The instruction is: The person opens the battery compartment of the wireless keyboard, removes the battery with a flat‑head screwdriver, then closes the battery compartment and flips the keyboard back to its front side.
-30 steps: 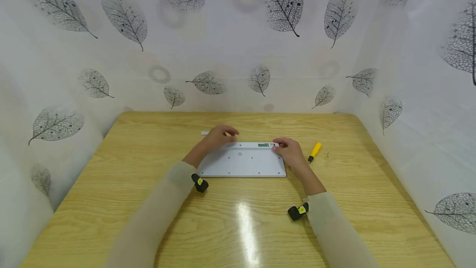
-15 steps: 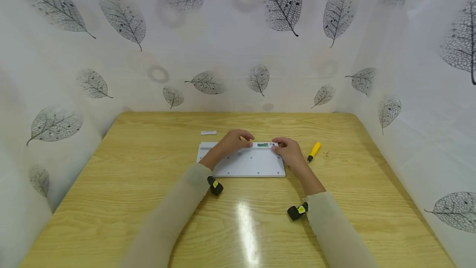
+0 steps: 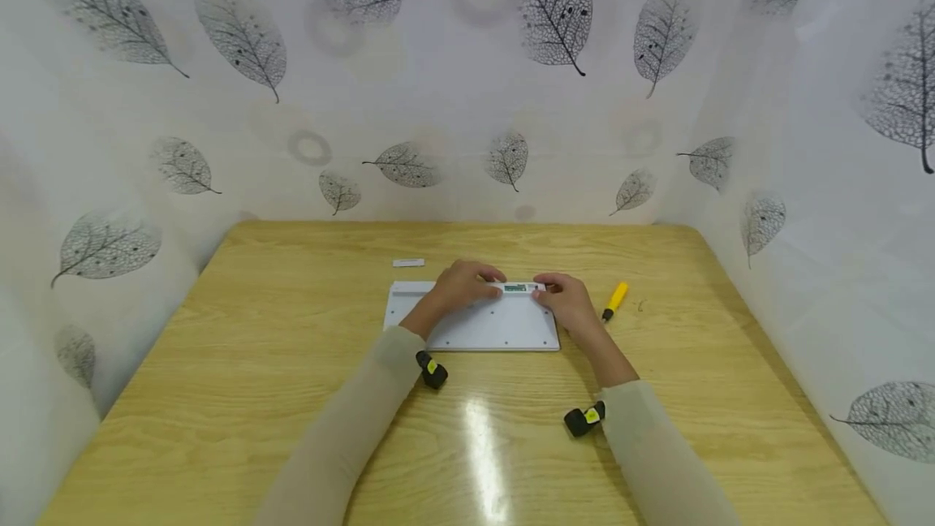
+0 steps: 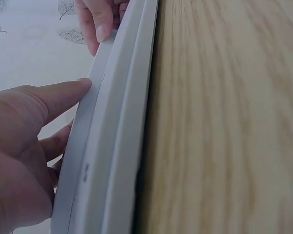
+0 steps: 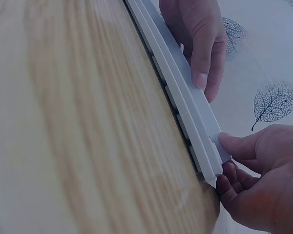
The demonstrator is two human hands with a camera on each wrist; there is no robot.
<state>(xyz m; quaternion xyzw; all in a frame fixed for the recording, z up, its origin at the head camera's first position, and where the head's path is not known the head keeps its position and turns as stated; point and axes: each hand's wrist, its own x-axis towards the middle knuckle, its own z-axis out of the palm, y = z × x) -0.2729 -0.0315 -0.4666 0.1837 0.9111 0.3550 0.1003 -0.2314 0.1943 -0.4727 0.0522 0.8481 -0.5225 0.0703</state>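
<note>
A white keyboard [image 3: 504,331] lies face down on the table, its screw-dotted back upward and a raised ridge along its far side. My left hand [image 3: 462,286] holds that ridge right of its middle, thumb on top and fingers behind, as the left wrist view shows. At the far right corner, my right hand [image 3: 571,303] pinches the keyboard between thumb and fingers. Between the two hands sits a green and white label [image 3: 515,288]. Keycaps [image 5: 175,97] peek out under the edge in the right wrist view.
A screwdriver [image 3: 616,300] with a yellow handle lies to the right of the keyboard. Behind its left end is a small white strip [image 3: 408,263]. Leaf-patterned curtains [image 3: 453,104] enclose the wooden table [image 3: 292,299] at the back and sides.
My left hand has moved right along the far ridge, toward the right hand, uncovering the white strip and the keyboard's left end. The right hand stays at its corner.
</note>
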